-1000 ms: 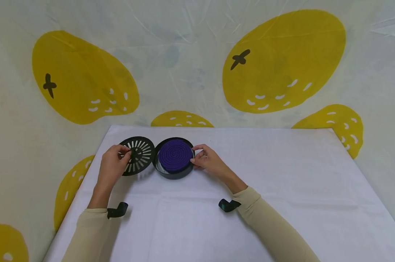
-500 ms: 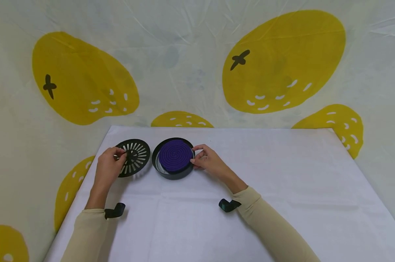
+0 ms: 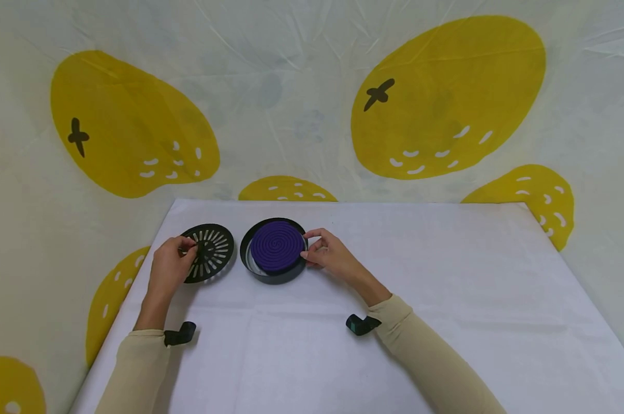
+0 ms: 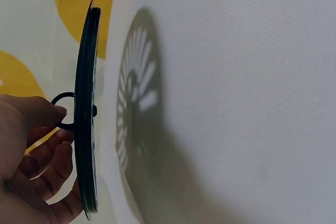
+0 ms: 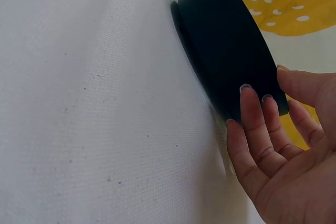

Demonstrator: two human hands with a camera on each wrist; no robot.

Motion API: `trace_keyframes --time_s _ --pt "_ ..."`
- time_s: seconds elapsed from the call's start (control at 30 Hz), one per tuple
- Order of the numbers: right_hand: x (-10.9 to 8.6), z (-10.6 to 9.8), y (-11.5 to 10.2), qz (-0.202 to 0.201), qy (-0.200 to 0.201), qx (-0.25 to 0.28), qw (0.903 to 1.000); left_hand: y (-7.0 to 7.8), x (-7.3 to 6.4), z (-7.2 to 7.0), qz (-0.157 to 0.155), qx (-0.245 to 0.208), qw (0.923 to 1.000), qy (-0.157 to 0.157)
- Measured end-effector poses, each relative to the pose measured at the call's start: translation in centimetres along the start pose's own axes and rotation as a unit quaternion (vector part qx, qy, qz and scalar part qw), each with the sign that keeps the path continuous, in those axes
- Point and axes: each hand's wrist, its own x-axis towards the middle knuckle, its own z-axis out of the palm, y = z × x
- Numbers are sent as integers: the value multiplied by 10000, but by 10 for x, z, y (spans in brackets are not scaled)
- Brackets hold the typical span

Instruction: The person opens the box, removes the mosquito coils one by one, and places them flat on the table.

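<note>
My left hand (image 3: 169, 267) pinches the small ring (image 4: 64, 95) on a black slotted lid (image 3: 208, 249). The lid is held above the white cloth, apart from it, and casts a slotted shadow in the left wrist view. To its right, a round dark mosquito coil tin (image 3: 274, 278) sits on the table, uncovered. Inside lies a purple spiral mosquito coil (image 3: 276, 246). My right hand (image 3: 333, 256) holds the tin's right side; in the right wrist view its thumb is at the rim and its fingertips touch the outer wall (image 5: 226, 45).
White cloth (image 3: 420, 276) covers the table. Behind it hangs a pale sheet (image 3: 286, 126) printed with yellow fruit shapes. Each wrist carries a small black camera mount, one left (image 3: 181, 333) and one right (image 3: 360, 325).
My left hand has moved the lid left and slightly toward me, opening a gap between lid and tin. The right hand and the tin have stayed in place.
</note>
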Motion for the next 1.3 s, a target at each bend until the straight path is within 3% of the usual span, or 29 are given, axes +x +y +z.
trace_keyframes --time_s 0.33,0.63,0.8,1.1,1.3 --pt "-1 0 0 -14 -10 -72 10000 -11 3 5 144 42 9998 96" --pt "-2 0 -1 -17 -37 -96 9999 -16 3 3 166 25 9998 -49" --pt "1 0 1 -16 -12 -201 9998 -7 4 1 267 -30 9996 -35" --pt "2 -1 1 22 -33 -152 9999 25 0 3 652 -357 9972 -70" --pt "1 -1 2 23 -42 -143 9999 42 1 9 632 -540 9956 -432"
